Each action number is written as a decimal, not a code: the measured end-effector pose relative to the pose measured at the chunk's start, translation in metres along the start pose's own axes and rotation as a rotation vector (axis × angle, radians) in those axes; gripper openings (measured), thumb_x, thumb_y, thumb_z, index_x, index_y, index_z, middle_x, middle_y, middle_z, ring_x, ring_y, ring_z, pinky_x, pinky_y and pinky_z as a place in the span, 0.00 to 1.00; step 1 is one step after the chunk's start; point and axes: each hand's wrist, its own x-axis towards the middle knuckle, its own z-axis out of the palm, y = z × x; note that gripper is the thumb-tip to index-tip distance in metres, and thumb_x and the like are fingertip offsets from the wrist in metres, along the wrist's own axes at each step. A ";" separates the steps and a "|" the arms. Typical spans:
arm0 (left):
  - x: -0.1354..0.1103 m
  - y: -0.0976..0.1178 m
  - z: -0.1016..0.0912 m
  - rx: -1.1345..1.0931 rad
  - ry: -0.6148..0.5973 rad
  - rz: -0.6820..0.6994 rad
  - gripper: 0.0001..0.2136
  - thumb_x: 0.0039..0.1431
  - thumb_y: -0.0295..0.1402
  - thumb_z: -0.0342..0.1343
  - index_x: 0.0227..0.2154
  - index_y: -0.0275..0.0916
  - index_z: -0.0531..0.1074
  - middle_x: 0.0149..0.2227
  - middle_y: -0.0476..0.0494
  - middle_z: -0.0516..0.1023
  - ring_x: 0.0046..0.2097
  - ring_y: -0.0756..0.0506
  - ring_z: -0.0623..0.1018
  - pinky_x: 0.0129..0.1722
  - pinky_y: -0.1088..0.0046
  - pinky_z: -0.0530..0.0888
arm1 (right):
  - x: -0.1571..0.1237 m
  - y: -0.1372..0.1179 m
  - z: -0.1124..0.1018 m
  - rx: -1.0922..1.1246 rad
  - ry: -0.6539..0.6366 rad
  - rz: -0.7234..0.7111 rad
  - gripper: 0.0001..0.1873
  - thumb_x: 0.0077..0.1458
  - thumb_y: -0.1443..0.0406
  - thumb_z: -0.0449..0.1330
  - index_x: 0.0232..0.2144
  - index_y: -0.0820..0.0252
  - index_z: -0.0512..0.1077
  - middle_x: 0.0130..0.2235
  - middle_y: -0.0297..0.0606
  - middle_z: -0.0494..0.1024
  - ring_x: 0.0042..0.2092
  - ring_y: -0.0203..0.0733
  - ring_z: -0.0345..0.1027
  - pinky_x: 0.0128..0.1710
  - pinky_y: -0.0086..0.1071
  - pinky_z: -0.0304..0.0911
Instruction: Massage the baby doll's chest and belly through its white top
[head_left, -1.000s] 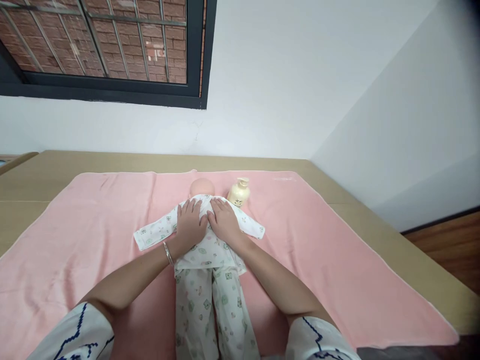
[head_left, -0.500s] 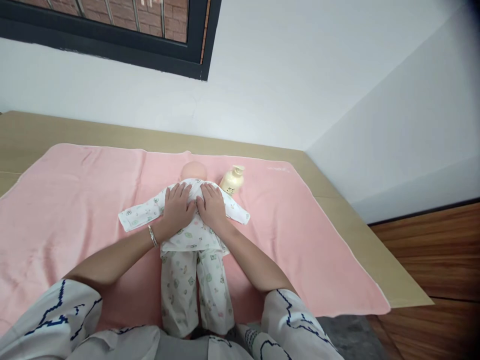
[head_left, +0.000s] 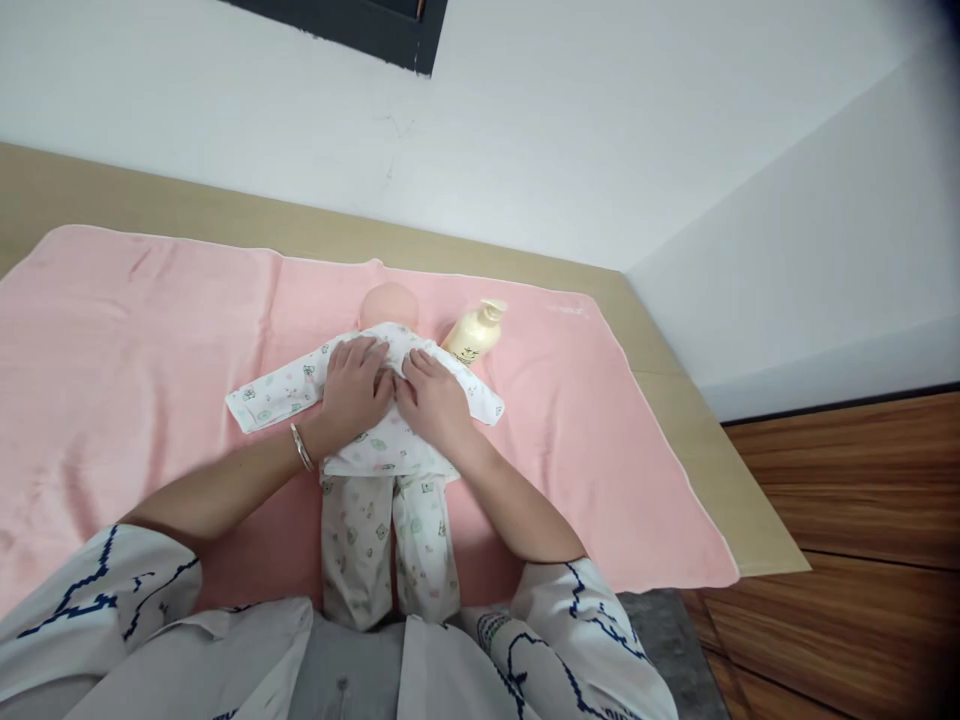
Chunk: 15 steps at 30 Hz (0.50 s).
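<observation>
A baby doll (head_left: pixel 388 305) in a white printed top (head_left: pixel 382 447) and matching trousers (head_left: pixel 356 550) lies stretched out on a pink blanket, its smooth rounded head away from me and no face visible. My left hand (head_left: pixel 356 385) rests on the left of the doll's upper back, fingers laid over the cloth. Beside it, my right hand (head_left: pixel 435 395) lies on the right of the back, its fingers slightly bent and angled inward. The two thumbs are close together near the middle. Both sleeves of the top spread outward.
A cream pump bottle (head_left: pixel 476 332) lies tilted by the doll's right shoulder. The pink blanket (head_left: pixel 592 450) covers much of a light wooden surface (head_left: pixel 675 420). A white wall (head_left: pixel 525 150) rises behind, and wood-grain panels (head_left: pixel 862 480) stand at the right.
The view has tipped downward, so less of the window shows. My fingers have drawn in slightly, bending more on the right hand, and the cloth between them is bunched.
</observation>
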 end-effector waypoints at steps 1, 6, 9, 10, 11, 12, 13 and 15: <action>0.003 -0.002 0.000 -0.003 -0.026 -0.011 0.22 0.67 0.36 0.47 0.60 0.35 0.70 0.63 0.33 0.70 0.65 0.35 0.67 0.70 0.49 0.59 | 0.004 0.006 0.002 0.041 0.007 -0.004 0.24 0.68 0.62 0.49 0.60 0.66 0.70 0.65 0.50 0.71 0.69 0.51 0.60 0.72 0.47 0.54; 0.021 -0.014 0.000 -0.052 -0.144 0.010 0.25 0.68 0.39 0.45 0.65 0.35 0.65 0.68 0.36 0.67 0.70 0.37 0.62 0.72 0.49 0.52 | 0.020 0.023 0.024 0.145 0.073 0.079 0.30 0.69 0.57 0.48 0.67 0.67 0.62 0.71 0.51 0.59 0.74 0.52 0.47 0.74 0.54 0.45; 0.032 -0.024 0.003 -0.064 -0.166 0.022 0.25 0.69 0.38 0.45 0.65 0.36 0.64 0.68 0.37 0.66 0.71 0.38 0.62 0.72 0.49 0.52 | 0.029 0.020 0.035 0.146 0.105 0.137 0.30 0.69 0.59 0.46 0.67 0.70 0.61 0.71 0.52 0.59 0.74 0.53 0.47 0.74 0.54 0.42; 0.035 -0.028 0.004 -0.068 -0.164 0.023 0.25 0.68 0.38 0.45 0.65 0.36 0.64 0.68 0.37 0.66 0.71 0.38 0.62 0.72 0.50 0.52 | 0.033 0.018 0.036 0.147 0.105 0.145 0.30 0.69 0.59 0.46 0.67 0.70 0.61 0.71 0.52 0.60 0.74 0.53 0.47 0.74 0.54 0.42; 0.039 -0.032 0.006 -0.073 -0.159 0.024 0.25 0.68 0.38 0.46 0.65 0.37 0.64 0.68 0.38 0.66 0.71 0.39 0.63 0.72 0.50 0.52 | 0.037 0.017 0.037 0.147 0.105 0.151 0.30 0.68 0.59 0.46 0.67 0.69 0.61 0.71 0.52 0.60 0.74 0.53 0.47 0.74 0.54 0.43; 0.042 -0.036 0.007 -0.077 -0.154 0.025 0.25 0.68 0.38 0.46 0.65 0.37 0.65 0.68 0.38 0.67 0.71 0.40 0.63 0.73 0.51 0.52 | 0.041 0.015 0.037 0.143 0.107 0.158 0.30 0.68 0.59 0.46 0.67 0.69 0.61 0.71 0.52 0.60 0.74 0.53 0.48 0.74 0.54 0.43; 0.045 -0.040 0.008 -0.082 -0.152 0.029 0.25 0.68 0.38 0.46 0.65 0.38 0.65 0.68 0.39 0.67 0.70 0.40 0.63 0.73 0.52 0.52 | 0.043 0.012 0.037 0.135 0.110 0.166 0.30 0.68 0.59 0.45 0.66 0.69 0.61 0.71 0.52 0.60 0.74 0.53 0.48 0.73 0.55 0.43; 0.049 -0.047 0.009 -0.091 -0.155 0.042 0.24 0.67 0.38 0.46 0.64 0.38 0.66 0.68 0.39 0.67 0.70 0.41 0.64 0.73 0.53 0.52 | 0.043 0.005 0.036 0.107 0.112 0.184 0.30 0.69 0.59 0.44 0.67 0.70 0.61 0.71 0.53 0.61 0.74 0.54 0.48 0.73 0.55 0.43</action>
